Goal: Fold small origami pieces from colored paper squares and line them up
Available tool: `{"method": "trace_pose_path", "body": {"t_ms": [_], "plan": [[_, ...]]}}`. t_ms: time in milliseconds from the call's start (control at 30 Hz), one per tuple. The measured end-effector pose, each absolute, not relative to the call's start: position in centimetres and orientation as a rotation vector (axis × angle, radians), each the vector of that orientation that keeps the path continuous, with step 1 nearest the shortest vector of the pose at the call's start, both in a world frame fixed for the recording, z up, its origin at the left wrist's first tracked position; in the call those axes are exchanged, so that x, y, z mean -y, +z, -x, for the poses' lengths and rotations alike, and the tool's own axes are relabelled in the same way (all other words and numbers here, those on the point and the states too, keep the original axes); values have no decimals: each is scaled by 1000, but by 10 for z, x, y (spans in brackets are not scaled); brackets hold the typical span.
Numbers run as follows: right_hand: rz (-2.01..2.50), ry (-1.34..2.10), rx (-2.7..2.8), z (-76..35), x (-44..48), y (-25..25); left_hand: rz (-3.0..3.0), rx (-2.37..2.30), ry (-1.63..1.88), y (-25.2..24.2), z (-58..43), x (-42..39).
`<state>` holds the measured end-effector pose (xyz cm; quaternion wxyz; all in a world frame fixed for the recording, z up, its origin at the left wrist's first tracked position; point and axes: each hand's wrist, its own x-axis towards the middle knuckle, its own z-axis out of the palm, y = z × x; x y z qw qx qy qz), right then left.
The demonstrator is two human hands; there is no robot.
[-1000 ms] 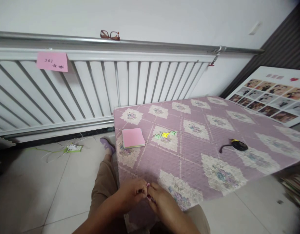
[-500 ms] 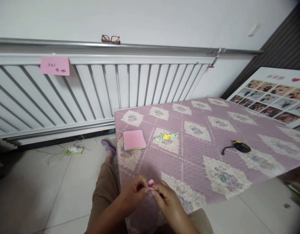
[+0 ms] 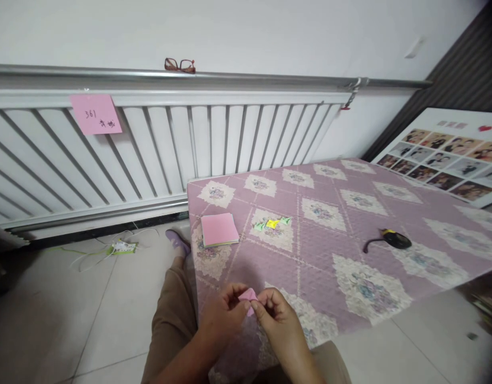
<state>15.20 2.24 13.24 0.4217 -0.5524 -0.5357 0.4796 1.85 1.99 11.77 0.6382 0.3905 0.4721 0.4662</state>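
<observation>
A small piece of folded pink paper [image 3: 249, 295] is pinched between both hands above the near edge of the covered table. My left hand [image 3: 225, 312] grips its left side, thumb and fingers together. On the right side, my right hand [image 3: 274, 311] holds it with the thumb in front. The fingers cover part of its lower folds. Beyond the hands lies a stack of square paper [image 3: 219, 229] with a pink sheet on top. To its right sit several small folded paper pieces, a yellow one [image 3: 273, 224] between green ones [image 3: 285, 220].
A purple floral cloth [image 3: 280, 194] covers the table. A black and yellow object with a strap [image 3: 395, 239] lies to the right. Behind stand a radiator [image 3: 219, 138] with a pink note [image 3: 96, 114] and a pipe bearing glasses [image 3: 179, 65]. A photo board [image 3: 433, 120] leans at the right.
The pink paper has turned and spread between my fingers, showing a pointed, wider shape. Both hands have shifted slightly. The pink note on the radiator has swung a little.
</observation>
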Motion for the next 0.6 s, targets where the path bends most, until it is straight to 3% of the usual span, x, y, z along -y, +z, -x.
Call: {"method": "trace_pose_path", "body": {"t_ms": [367, 600], "plan": [[1443, 1145, 1336, -151, -20, 142, -995, -1238, 952, 123, -15, -14], [1416, 1295, 1338, -149, -25, 148, -1112, -1184, 980, 116, -16, -13]]}}
